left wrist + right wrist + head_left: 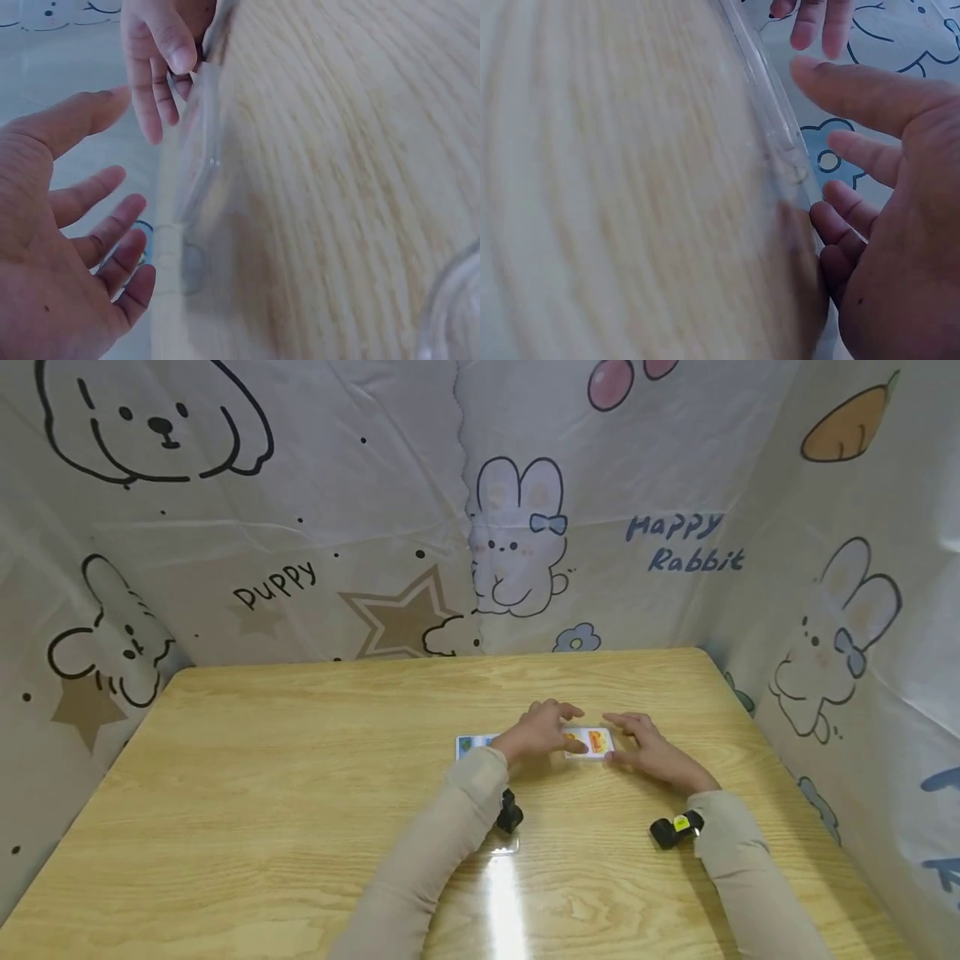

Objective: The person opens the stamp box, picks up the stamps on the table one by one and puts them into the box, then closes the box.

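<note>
A small flat piece with orange food pictures [600,742], perhaps a card or tile in a clear holder, lies towards the back right of the table. My left hand [542,729] reaches over its left end, fingers loosely bent and apart from the thumb. At its right end is my right hand [651,750], thumb and fingers spread. The wrist views show a gap between thumb and fingers on both hands; whether a fingertip touches the piece I cannot tell. In the left wrist view a clear plastic edge [214,120] is blurred. Another clear strip [761,90] shows in the right wrist view.
A second flat piece with a blue and green picture [471,744] lies left of my left wrist, partly hidden by it. Beneath my left forearm a clear plastic object [506,845] peeks out. Printed cloth [405,527] walls the wooden table [285,777] at the back and sides.
</note>
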Tool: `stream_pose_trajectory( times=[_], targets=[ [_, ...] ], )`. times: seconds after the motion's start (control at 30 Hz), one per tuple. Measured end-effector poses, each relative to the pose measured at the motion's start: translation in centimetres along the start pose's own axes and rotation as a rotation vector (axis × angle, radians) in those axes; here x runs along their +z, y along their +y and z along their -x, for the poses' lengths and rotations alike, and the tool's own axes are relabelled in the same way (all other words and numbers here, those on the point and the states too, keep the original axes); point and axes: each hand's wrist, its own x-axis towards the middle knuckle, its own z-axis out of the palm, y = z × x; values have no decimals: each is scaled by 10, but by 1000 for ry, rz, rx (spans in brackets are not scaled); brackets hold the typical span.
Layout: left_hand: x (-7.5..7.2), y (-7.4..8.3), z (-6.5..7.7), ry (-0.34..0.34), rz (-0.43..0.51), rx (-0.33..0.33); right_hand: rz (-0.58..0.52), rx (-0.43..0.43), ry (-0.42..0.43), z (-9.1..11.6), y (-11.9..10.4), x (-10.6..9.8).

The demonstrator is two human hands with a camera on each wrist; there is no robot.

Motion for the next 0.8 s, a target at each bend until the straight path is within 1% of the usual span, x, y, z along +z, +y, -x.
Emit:
stream_pose_trajectory(
  times=[0.07,0.17,0.27,0.33,0.47,0.6,0.7,0.8],
  targets=[
    [-3,0,2,7,73,28,-19,-5,7,1,-4,-2],
    [-9,3,8,27,163,87,-39,-18,23,2,-11,-3],
    [-17,7,15,51,231,135,-44,-29,43,2,-19,-4],
    [-23,10,21,67,254,167,-52,-52,57,1,-24,-4],
    [-35,11,34,77,286,212,-85,-106,76,-3,-35,-3],
    [-44,9,49,91,308,250,-106,-116,66,-7,-45,0],
    [-50,8,61,100,328,266,-119,-117,50,-10,-50,5],
    [-55,5,71,104,340,270,-123,-145,43,-14,-56,10]
  ],
)
